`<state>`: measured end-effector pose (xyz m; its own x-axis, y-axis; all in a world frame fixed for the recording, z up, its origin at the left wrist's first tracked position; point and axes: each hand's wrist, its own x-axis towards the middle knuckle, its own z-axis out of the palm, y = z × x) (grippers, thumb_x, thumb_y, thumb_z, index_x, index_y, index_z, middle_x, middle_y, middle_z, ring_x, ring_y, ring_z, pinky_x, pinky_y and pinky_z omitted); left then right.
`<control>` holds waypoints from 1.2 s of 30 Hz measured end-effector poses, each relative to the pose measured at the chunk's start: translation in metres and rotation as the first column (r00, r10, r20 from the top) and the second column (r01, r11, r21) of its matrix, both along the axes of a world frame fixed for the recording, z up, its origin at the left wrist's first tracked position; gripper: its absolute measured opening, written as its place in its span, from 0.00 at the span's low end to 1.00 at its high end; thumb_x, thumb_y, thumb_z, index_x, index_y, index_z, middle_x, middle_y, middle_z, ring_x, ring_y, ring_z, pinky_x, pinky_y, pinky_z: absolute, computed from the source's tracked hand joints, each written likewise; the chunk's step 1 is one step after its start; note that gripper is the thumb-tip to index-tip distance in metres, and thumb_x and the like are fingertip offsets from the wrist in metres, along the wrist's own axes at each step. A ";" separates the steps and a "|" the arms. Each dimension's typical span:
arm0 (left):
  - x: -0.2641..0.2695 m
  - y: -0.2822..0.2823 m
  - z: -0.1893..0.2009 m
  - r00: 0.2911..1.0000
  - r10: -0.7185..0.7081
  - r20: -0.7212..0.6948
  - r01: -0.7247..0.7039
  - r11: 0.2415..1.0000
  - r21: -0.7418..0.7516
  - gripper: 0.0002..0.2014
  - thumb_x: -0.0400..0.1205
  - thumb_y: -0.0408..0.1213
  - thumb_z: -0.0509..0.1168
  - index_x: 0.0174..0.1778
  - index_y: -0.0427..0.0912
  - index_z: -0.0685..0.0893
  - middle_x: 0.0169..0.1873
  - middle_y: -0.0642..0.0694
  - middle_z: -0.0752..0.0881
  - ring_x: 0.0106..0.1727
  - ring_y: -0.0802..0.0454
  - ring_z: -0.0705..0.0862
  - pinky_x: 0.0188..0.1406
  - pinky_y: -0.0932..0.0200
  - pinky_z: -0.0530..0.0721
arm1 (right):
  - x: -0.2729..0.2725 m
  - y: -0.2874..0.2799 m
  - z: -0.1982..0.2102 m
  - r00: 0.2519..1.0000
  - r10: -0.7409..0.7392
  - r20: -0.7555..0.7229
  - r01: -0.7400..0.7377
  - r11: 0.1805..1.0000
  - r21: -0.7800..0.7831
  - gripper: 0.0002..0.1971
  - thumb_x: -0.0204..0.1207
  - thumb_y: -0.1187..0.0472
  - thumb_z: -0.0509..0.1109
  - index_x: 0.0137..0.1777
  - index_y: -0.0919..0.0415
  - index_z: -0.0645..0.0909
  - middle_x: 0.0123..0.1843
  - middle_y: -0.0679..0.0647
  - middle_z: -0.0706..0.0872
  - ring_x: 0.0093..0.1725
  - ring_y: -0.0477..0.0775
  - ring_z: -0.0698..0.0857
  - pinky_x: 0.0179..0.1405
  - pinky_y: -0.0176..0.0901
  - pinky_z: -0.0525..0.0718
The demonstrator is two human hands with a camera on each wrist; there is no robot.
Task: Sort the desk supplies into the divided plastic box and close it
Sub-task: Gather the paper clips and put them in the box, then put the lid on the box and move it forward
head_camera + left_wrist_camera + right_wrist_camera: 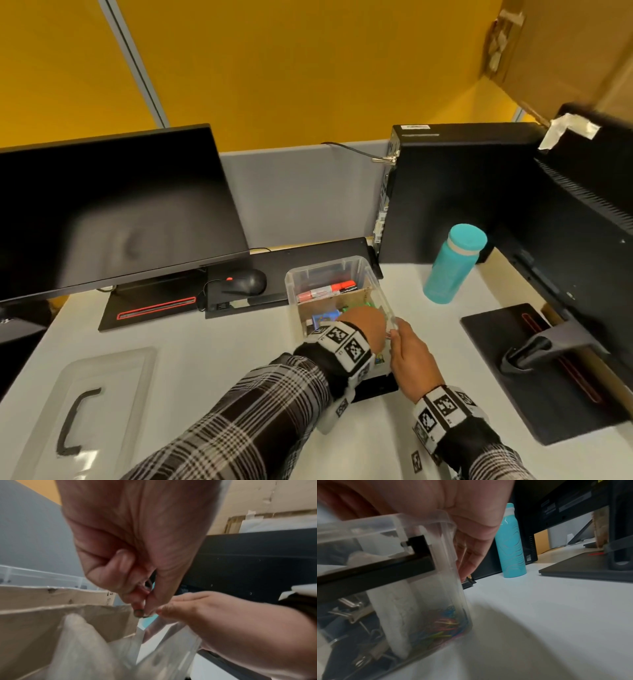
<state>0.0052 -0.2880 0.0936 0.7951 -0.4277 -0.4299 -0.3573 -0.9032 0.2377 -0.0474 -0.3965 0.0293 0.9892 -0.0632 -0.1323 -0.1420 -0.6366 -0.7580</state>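
Note:
A clear plastic box [356, 265] with cardboard dividers [51, 597] stands open mid-desk. Red markers [327, 290] lie in its far compartment. Coloured paper clips [443, 626] fill the near right corner and metal binder clips [356, 615] lie beside them. My left hand [363, 325] reaches down into the near right part; its fingertips [142, 612] pinch something small and dark that I cannot name. My right hand [399, 334] grips the box's near right corner, thumb [164, 609] on the rim and fingers [467, 561] down the outer wall. The clear lid [92, 404] with a black handle lies at the lower left.
A teal bottle [452, 263] stands right of the box. Behind it is a black computer tower [455, 192]. A monitor [113, 212] and a mouse [245, 281] sit to the left. A second monitor's base [534, 359] is at the right.

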 end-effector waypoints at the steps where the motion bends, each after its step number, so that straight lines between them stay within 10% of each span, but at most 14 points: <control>1: 0.001 -0.004 -0.003 1.000 0.020 0.012 -0.020 1.000 0.013 0.15 0.85 0.33 0.57 0.62 0.29 0.79 0.62 0.33 0.82 0.64 0.38 0.80 0.49 0.53 0.73 | 0.000 -0.001 -0.001 1.000 0.007 0.000 -0.007 1.000 0.014 0.19 0.86 0.52 0.48 0.72 0.54 0.69 0.63 0.53 0.81 0.62 0.56 0.81 0.58 0.41 0.73; 11: 0.002 0.000 -0.014 0.997 0.060 -0.058 -0.059 0.998 0.013 0.15 0.85 0.30 0.55 0.63 0.27 0.79 0.63 0.32 0.81 0.64 0.37 0.80 0.47 0.58 0.71 | 0.001 -0.003 -0.007 0.998 0.036 0.047 -0.035 0.999 -0.026 0.18 0.86 0.52 0.47 0.71 0.53 0.69 0.62 0.51 0.82 0.55 0.51 0.82 0.54 0.42 0.77; 15: 0.001 0.005 -0.011 0.997 0.060 -0.056 -0.062 0.998 -0.034 0.13 0.82 0.30 0.58 0.52 0.25 0.85 0.48 0.30 0.86 0.51 0.36 0.84 0.46 0.55 0.75 | 0.001 -0.003 -0.007 0.999 0.034 0.029 -0.032 0.998 -0.061 0.19 0.86 0.51 0.47 0.73 0.52 0.68 0.65 0.52 0.81 0.59 0.53 0.82 0.57 0.44 0.77; 22: -0.024 0.068 0.008 0.954 0.235 0.189 -0.155 0.920 -0.359 0.13 0.82 0.48 0.60 0.59 0.52 0.84 0.58 0.51 0.86 0.56 0.52 0.83 0.58 0.52 0.83 | -0.001 -0.002 0.005 1.000 0.027 0.002 -0.024 0.940 -0.341 0.24 0.84 0.48 0.48 0.78 0.54 0.60 0.70 0.56 0.77 0.63 0.58 0.78 0.61 0.53 0.77; 31: -0.059 0.298 -0.047 0.660 0.723 0.204 -0.610 0.674 -0.417 0.17 0.82 0.53 0.59 0.59 0.50 0.84 0.63 0.48 0.83 0.65 0.48 0.78 0.70 0.50 0.74 | -0.011 0.098 0.051 0.908 0.253 0.333 -0.125 0.924 -0.362 0.23 0.79 0.52 0.62 0.74 0.52 0.66 0.73 0.51 0.73 0.72 0.55 0.70 0.74 0.53 0.68; 36: -0.077 0.401 -0.078 0.463 0.868 0.177 -0.849 0.492 -0.192 0.27 0.81 0.57 0.60 0.73 0.46 0.73 0.73 0.39 0.74 0.73 0.37 0.71 0.73 0.40 0.68 | -0.016 0.191 0.029 0.819 0.480 0.314 -0.376 0.863 -0.338 0.23 0.76 0.51 0.50 0.70 0.53 0.71 0.70 0.49 0.74 0.70 0.50 0.71 0.72 0.45 0.70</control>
